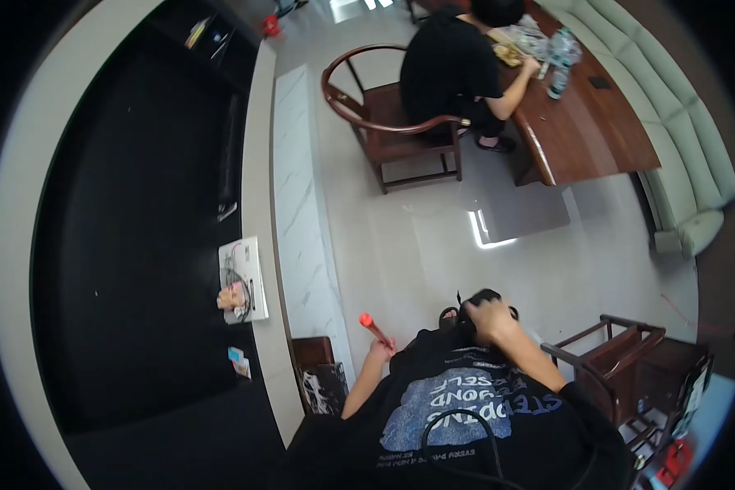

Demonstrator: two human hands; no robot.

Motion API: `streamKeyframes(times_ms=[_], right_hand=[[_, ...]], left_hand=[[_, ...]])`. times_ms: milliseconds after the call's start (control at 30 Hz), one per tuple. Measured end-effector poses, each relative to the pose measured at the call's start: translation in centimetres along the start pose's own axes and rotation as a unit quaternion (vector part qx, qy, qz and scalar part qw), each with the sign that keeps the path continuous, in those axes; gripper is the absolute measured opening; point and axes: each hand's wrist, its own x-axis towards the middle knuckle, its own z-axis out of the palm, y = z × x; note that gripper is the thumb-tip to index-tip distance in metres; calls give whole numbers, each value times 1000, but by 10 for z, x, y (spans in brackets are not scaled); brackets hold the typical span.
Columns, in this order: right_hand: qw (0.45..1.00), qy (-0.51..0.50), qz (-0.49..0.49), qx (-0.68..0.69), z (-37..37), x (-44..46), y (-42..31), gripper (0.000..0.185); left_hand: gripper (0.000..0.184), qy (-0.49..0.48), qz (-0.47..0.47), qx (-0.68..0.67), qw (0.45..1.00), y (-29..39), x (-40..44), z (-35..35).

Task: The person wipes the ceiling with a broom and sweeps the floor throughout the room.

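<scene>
My left hand (381, 351) is closed around a red-orange stick (374, 328) with a rounded end, which points up and away from me. What the stick belongs to, if anything, is hidden. In front of my body, my right hand (490, 318) has its fingers curled on a dark, soft-looking black bundle (483, 299). Whether that bundle is a bag or cloth cannot be made out. My black printed shirt (457, 408) lies just below both hands, and a black cord (474, 416) loops over it.
A person in black (449, 69) sits in a wooden chair (376, 122) at a wooden table (588, 139) with bottles on it. A pale sofa (670, 106) lines the right. Left is a dark recessed shelf (139, 245) holding a white box (257, 278). Another wooden chair (612, 367) stands right.
</scene>
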Motion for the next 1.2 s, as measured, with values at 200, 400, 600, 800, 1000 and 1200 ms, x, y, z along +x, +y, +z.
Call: streamKeyframes(times_ms=[200,400,600,800,1000,1200], right_hand=[[980,66,-60,177,-1,53,-9,65],[965,100,-203,134,-126,176,-25,86],[789,212,-519,251,-290,277,-116,101],[758,78,-590,268,-385,356,-191,66],[660,162,-634,368,-451,488,-230,39],[609,428,-569,350,-579,599,-212,32]], left_hand=[[31,-3,-24,-36,999,64,0,38],[22,-55,-27,10,998,140,-26,95],[17,-143,89,63,984,270,-99,195],[22,-211,200,124,949,409,-153,306],[32,-299,409,334,794,550,-210,410],[23,-248,455,342,784,730,-140,588]])
